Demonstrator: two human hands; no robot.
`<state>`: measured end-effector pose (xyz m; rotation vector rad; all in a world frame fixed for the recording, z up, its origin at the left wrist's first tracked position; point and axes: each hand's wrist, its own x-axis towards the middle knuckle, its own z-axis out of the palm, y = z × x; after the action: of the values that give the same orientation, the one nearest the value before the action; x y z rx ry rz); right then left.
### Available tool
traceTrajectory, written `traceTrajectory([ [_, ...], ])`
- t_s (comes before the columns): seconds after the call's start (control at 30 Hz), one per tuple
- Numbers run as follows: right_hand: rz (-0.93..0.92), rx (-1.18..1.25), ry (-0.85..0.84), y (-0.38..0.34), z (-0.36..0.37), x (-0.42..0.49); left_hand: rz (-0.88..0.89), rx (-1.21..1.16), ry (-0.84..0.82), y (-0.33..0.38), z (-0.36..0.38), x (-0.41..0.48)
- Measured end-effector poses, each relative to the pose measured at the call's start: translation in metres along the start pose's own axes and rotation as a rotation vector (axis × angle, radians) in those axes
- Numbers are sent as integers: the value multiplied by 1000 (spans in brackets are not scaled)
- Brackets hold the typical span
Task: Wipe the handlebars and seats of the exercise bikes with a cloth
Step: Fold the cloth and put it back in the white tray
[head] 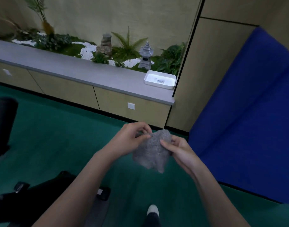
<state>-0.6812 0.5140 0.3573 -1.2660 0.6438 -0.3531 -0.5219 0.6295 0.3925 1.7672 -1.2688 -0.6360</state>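
Both hands, left hand (129,138) and right hand (178,149), pinch the grey cloth (152,151) midair over the floor, looks like prepping it. Next: reach the bike (4,122) handlebars at left.

Grey ledge (75,69) bears white tray (157,85), right end

Green carpet (58,145) covers the floor. Along the beige wall (124,13) runs a low cabinet (66,89) with a grey top, backed by ferns (127,45), white pebbles (86,51) and a stone lantern (146,55). A white tray (157,84) sits at the top's right end, and a blue padded panel (247,112) stands at the right.
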Motion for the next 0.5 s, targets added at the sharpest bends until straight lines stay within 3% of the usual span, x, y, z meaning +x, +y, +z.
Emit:
traceTrajectory([
  [0.17, -173, -69, 58, -31, -30, 55, -112, -110, 98, -1, -2, 66],
  [0.27, -185, 9, 53, -47, -37, 83, -261, -595, 266, -6, 7, 91],
  [0.37, -145, 165, 66, -55, -41, 114, -447, -1113, 203, -22, 23, 116],
  [0.5, -82, 272, 73, -63, -43, 157, -668, -1283, 135, -35, 46, 150],
])
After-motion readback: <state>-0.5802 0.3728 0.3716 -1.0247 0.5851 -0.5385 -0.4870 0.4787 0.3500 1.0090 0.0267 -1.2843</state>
